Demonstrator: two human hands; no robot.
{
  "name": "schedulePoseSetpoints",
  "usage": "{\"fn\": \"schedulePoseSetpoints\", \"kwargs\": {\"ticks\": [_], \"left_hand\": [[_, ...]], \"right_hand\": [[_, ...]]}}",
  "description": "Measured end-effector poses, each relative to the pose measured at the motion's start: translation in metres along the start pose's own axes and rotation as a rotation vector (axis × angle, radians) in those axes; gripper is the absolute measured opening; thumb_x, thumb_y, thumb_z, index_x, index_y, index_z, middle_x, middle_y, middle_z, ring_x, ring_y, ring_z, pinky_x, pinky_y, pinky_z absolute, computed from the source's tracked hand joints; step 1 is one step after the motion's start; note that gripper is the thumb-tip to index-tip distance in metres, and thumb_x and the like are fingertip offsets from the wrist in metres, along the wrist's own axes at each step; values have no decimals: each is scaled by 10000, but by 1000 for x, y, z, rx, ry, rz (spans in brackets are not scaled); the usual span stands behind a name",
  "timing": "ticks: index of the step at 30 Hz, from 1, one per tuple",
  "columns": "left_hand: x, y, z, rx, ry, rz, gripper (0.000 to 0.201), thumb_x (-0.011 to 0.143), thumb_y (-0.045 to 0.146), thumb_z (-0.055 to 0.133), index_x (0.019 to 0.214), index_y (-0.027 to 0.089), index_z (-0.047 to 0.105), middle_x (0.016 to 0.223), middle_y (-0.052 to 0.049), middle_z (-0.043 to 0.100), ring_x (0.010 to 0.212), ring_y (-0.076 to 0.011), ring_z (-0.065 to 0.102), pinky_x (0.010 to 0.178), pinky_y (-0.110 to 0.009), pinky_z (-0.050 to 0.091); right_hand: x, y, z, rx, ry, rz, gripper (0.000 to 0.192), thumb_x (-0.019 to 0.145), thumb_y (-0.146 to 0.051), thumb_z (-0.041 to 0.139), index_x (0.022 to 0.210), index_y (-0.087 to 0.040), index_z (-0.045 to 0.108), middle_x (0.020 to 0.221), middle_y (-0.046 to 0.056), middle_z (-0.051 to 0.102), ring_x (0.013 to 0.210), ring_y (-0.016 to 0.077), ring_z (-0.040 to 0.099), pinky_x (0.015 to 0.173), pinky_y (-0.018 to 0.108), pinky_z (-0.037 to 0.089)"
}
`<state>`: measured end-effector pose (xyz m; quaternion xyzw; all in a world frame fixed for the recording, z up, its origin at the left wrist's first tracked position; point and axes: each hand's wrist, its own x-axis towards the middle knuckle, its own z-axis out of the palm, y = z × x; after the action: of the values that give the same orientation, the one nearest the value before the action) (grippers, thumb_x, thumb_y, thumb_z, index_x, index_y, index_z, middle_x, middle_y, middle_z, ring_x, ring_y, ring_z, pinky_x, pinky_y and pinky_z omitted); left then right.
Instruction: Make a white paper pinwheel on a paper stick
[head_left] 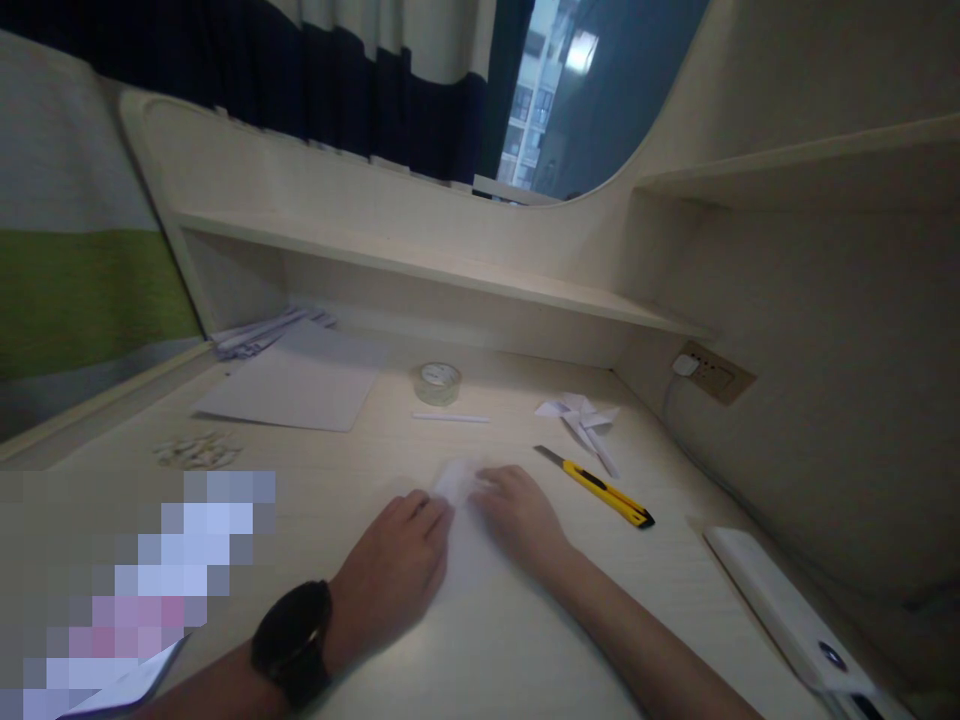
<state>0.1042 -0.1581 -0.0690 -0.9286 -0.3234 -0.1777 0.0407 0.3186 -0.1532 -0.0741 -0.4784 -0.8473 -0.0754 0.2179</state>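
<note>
A white piece of paper (pixel 456 480) lies on the desk between my hands, its outline smeared by motion. My left hand (pixel 397 550), below a black wristwatch (pixel 294 642), has its fingers curled and pressed onto the paper's left side. From the right, my right hand (pixel 521 515) grips the other side with bent fingers. Whether the paper is folded there cannot be made out. Just right of that hand rests a yellow utility knife (pixel 606 492), blade out. Behind it lies a white paper pinwheel (pixel 581 415) on a paper stick.
A clear tape roll (pixel 437 384) and a thin white paper stick (pixel 450 418) lie farther back. Paper sheets (pixel 300 380) and small pale pieces (pixel 197 451) are at left. A white device (pixel 787 605) sits at right, near a cable from the wall socket (pixel 714 372). A shelf (pixel 435 262) overhangs the back.
</note>
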Motion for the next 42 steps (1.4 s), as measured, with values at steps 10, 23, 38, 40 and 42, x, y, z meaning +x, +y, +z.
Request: {"fn": "schedulePoseSetpoints", "kwargs": {"ticks": [10,23,38,40,42], "left_hand": [[-2,-8,-6,-166,-39,-57,336,831,70,448,1131,158,572,1133,-71,610,1019,-226,503,937,-418,413],[0,-7,-8,-184,-100,-58,384,827,78,470,1190,174,555,1177,-71,577,1051,-239,472,960,-436,388],[-1,-12,-5,-236,-61,-24,366,849,96,475,1189,204,559,1164,-46,603,1021,-235,482,911,-435,399],[-1,-14,-4,-259,-56,-22,358,853,105,478,1186,206,563,1158,-42,609,1018,-230,486,914,-431,398],[-1,-16,-4,-287,-48,-19,350,857,112,482,1183,208,566,1160,-39,609,1025,-222,487,924,-421,397]], "right_hand": [[-4,-6,0,-49,-54,6,218,865,-161,564,1022,-242,690,1171,87,625,1000,244,527,859,386,449],[-6,1,1,-21,-18,-101,172,828,-139,621,977,-207,676,1161,68,627,985,223,513,870,355,457],[-7,-1,-8,86,-25,-77,287,765,-65,589,999,-207,673,1157,80,621,986,227,518,880,369,459],[-7,-1,-9,101,-20,-77,283,767,-63,581,994,-206,673,1152,78,623,976,224,520,874,364,462],[-7,-1,-9,113,-14,-79,291,768,-58,574,998,-207,672,1151,80,624,979,221,523,879,366,461]]}}
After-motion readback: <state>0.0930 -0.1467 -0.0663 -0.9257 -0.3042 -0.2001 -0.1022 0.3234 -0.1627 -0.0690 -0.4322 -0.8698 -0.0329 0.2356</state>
